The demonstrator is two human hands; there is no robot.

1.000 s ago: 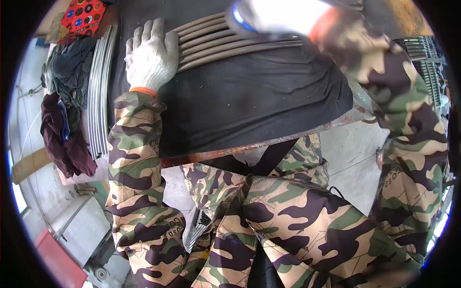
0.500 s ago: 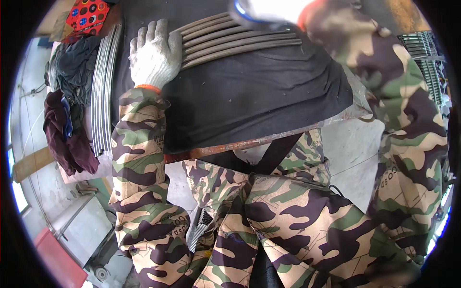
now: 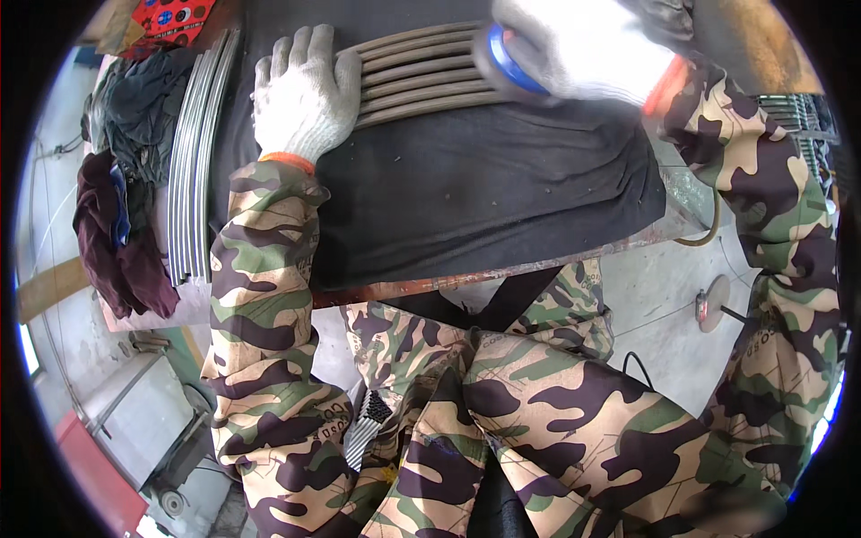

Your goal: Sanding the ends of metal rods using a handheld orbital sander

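Several dull grey-brown metal rods (image 3: 417,79) lie side by side on a black cloth (image 3: 484,193) over the table. My left hand (image 3: 305,94), in a white knit glove with an orange cuff, rests flat at their left ends with its fingers stretched out. Over the rods' right part, my right hand (image 3: 592,49), gloved the same way, is closed around a round tool with a blue rim (image 3: 516,63). Motion blurs that hand and the tool, so the tool's exact kind is unclear. It hides the rods' right ends.
Shiny metal rods (image 3: 195,161) lie in a bundle left of the cloth. Beyond them are crumpled dark rags (image 3: 148,117), a maroon garment (image 3: 126,242) and a red patterned box (image 3: 170,20). A dark glove (image 3: 668,16) lies at the far right; a hose (image 3: 708,229) hangs off the table's edge.
My right hand has drawn the blue-rimmed tool nearer and shifted it along the rods, now covering their right ends. My left hand stays flat on the left ends.
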